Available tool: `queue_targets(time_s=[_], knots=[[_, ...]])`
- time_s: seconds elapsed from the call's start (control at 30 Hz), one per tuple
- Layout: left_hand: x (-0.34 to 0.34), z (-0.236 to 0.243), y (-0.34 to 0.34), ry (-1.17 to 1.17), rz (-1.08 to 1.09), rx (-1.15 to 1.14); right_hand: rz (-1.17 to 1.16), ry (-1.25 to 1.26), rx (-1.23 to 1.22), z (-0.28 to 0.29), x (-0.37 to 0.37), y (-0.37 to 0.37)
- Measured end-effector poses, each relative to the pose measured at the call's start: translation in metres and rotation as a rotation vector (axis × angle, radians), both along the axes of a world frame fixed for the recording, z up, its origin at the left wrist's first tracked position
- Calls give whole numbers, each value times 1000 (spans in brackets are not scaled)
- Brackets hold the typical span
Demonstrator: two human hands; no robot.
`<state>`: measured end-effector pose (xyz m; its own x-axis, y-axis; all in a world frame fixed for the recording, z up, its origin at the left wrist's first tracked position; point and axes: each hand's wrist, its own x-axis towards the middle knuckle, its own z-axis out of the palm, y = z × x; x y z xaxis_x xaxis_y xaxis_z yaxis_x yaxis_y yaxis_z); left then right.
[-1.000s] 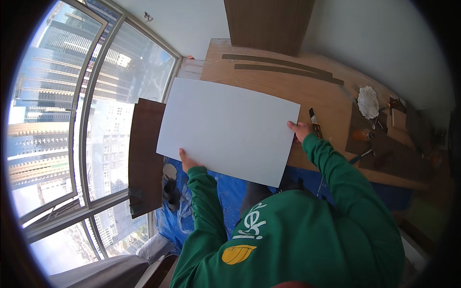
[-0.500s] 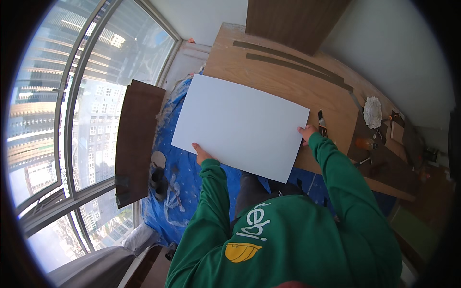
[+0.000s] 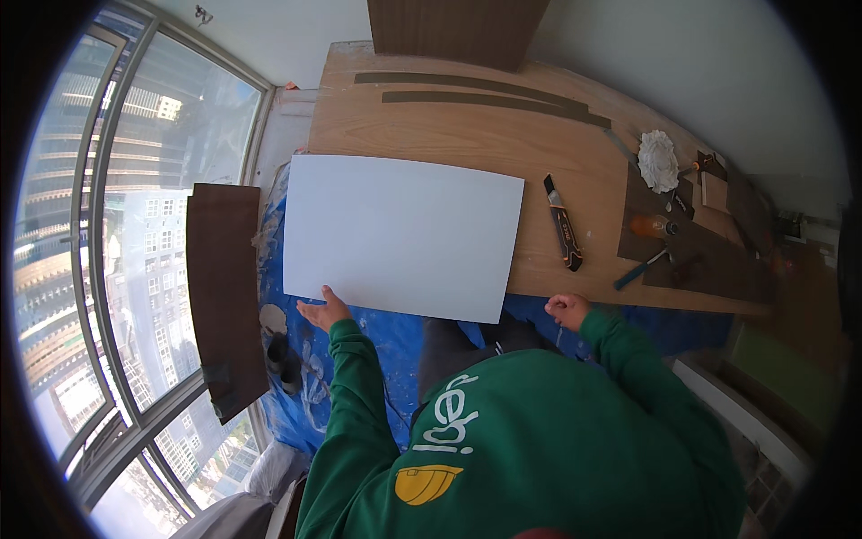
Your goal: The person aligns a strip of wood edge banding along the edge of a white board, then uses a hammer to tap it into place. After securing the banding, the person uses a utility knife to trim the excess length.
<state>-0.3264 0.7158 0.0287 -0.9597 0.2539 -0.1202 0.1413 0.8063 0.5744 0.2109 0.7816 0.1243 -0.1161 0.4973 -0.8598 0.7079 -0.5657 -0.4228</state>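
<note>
The left hand point(image 3: 321, 313) lays flat, released fingers on the white board's point(image 3: 400, 234) near edge. The right hand point(image 3: 567, 310) is clenched, empty. The board looks light, stiff and smooth; best gripped at its edges beyond the fingers.

I see no packages, signs or screens here. My green sweatshirt point(image 3: 557, 440) carries a white logo above a yellow helmet-shaped badge point(image 3: 427, 483).
</note>
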Motion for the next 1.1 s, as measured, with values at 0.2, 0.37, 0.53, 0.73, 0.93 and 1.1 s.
queue_targets(time_s=[0.2, 0.37, 0.53, 0.73, 0.93, 1.1], knots=[[79, 27, 145, 265, -1161, 8, -112, -76, -76, -23, 56, -62], [136, 18, 226, 334, -1381, -291, -225, -70, 26, -43, 104, -103], [207, 19, 230, 322, -1475, -236, -274, -166, -72, -39, 122, -132], [271, 21, 227, 319, -1657, -208, -303, -91, -84, -51, 117, -136], [253, 18, 231, 320, -1673, -142, -180, -74, 107, -61, 103, -100], [157, 15, 234, 360, -1442, -246, -80, 41, 243, -21, 56, -37]])
